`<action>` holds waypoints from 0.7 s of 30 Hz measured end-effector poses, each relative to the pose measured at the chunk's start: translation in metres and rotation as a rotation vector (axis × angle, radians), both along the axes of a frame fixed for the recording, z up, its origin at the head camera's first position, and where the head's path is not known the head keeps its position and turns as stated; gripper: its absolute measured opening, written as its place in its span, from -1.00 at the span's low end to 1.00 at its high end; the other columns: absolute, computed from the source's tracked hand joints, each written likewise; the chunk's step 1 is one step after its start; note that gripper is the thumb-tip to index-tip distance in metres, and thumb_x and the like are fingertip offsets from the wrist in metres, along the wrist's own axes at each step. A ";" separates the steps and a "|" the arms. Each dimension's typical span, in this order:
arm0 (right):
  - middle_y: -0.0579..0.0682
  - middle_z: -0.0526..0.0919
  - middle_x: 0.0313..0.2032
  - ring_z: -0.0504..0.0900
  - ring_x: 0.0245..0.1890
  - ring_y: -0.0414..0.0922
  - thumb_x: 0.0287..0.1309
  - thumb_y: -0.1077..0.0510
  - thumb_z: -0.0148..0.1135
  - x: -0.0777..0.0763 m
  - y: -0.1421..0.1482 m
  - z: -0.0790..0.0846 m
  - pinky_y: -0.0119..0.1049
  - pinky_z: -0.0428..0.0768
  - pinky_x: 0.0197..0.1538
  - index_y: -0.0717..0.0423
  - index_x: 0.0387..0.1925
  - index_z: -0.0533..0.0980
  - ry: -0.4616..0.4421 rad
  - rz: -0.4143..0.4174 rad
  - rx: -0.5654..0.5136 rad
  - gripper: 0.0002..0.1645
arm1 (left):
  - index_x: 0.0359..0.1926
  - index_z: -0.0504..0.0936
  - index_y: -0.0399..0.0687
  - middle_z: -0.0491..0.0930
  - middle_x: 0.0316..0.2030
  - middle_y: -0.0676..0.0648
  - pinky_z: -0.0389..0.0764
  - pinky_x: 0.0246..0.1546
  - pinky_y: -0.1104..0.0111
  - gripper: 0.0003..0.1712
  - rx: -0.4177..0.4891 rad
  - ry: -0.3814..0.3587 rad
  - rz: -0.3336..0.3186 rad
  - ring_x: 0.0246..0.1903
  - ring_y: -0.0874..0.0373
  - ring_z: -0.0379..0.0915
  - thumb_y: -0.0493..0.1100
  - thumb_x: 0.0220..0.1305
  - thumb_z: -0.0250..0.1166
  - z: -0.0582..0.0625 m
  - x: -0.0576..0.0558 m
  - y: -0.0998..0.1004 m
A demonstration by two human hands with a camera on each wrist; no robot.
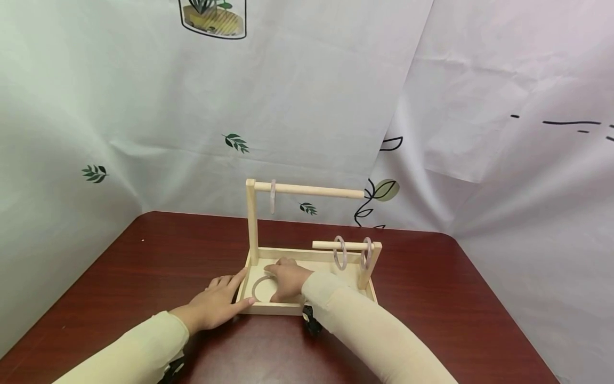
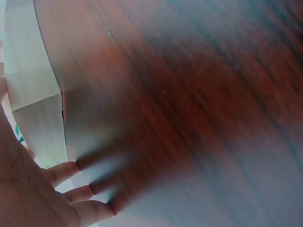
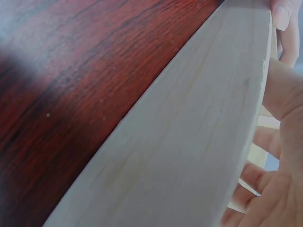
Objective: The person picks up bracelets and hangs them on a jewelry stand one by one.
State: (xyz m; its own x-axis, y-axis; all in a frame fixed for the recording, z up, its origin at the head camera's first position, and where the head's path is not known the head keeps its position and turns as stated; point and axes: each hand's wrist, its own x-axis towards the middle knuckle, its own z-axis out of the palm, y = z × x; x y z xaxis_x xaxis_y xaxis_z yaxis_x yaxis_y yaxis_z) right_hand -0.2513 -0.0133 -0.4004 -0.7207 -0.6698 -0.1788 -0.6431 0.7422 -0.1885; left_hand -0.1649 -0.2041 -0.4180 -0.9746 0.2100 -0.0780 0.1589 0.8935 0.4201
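A pale wooden jewelry stand has a shallow tray (image 1: 314,308), a tall post with an upper bar (image 1: 316,190), and a shorter post with a lower bar (image 1: 352,245). Inside the tray at the left lies a pale pinkish bangle (image 1: 254,290). My right hand (image 1: 290,280) reaches over the front rim and holds that bangle's right side, thumb nearer me and fingers beyond; the hand covers part of the ring. At the tray's left front corner rests my left hand (image 1: 216,303), fingers spread along the left outer side, thumb on the front rim.
One bangle (image 1: 273,197) hangs on the upper bar near its post. Two more, a bangle (image 1: 340,253) and another bangle (image 1: 366,253), hang on the lower bar. The stand sits on a dark red wooden table (image 1: 431,298), with a patterned white cloth (image 1: 316,96) behind.
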 end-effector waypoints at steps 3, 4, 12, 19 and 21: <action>-0.03 0.50 0.01 0.39 -0.06 -0.14 -0.21 -0.03 0.57 0.001 -0.001 0.000 -0.43 0.37 -0.09 -0.05 0.26 0.44 0.006 0.001 0.009 -0.09 | 0.49 0.08 -0.04 0.32 0.23 -0.38 0.38 -0.01 -0.26 -0.06 -0.001 -0.003 0.002 0.25 -0.41 0.16 0.38 0.29 0.06 0.000 0.000 0.000; -0.03 0.50 0.01 0.39 -0.07 -0.15 -0.21 -0.04 0.57 0.002 -0.002 0.000 -0.43 0.37 -0.10 -0.06 0.25 0.46 0.010 0.003 0.012 -0.12 | 0.49 0.08 -0.04 0.32 0.23 -0.37 0.38 -0.01 -0.26 -0.06 -0.001 -0.004 0.003 0.25 -0.40 0.16 0.38 0.28 0.06 0.000 0.000 0.000; -0.03 0.49 -0.05 0.34 -0.14 -0.15 -0.19 -0.06 0.56 0.005 -0.006 0.000 -0.42 0.36 -0.18 -0.12 0.08 0.55 0.060 0.007 0.049 -0.31 | 0.49 0.09 -0.04 0.33 0.22 -0.37 0.37 0.01 -0.25 -0.05 0.002 0.009 0.002 0.24 -0.39 0.17 0.39 0.27 0.06 0.001 0.000 0.000; -0.02 0.48 -0.01 0.34 -0.12 -0.15 -0.18 -0.05 0.56 0.006 -0.010 -0.001 -0.42 0.36 -0.17 -0.15 0.15 0.56 0.057 -0.025 0.079 -0.26 | 0.49 0.09 -0.03 0.33 0.22 -0.36 0.37 0.00 -0.26 -0.04 0.008 0.008 0.003 0.25 -0.39 0.17 0.40 0.26 0.07 0.000 0.000 -0.001; -0.02 0.48 -0.03 0.34 -0.13 -0.15 -0.20 -0.04 0.57 0.006 -0.010 -0.001 -0.43 0.36 -0.19 -0.14 0.12 0.57 0.056 -0.027 0.073 -0.28 | 0.49 0.09 -0.02 0.33 0.22 -0.36 0.37 0.00 -0.26 -0.03 0.011 0.003 0.006 0.25 -0.39 0.17 0.40 0.25 0.08 0.000 0.000 -0.001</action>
State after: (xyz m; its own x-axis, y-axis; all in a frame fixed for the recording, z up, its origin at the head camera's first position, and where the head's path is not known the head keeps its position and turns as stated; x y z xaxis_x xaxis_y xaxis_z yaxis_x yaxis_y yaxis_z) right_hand -0.2451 -0.0231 -0.4015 -0.7486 -0.6365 -0.1854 -0.6305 0.7700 -0.0978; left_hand -0.1652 -0.2046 -0.4183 -0.9760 0.2051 -0.0729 0.1549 0.8897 0.4294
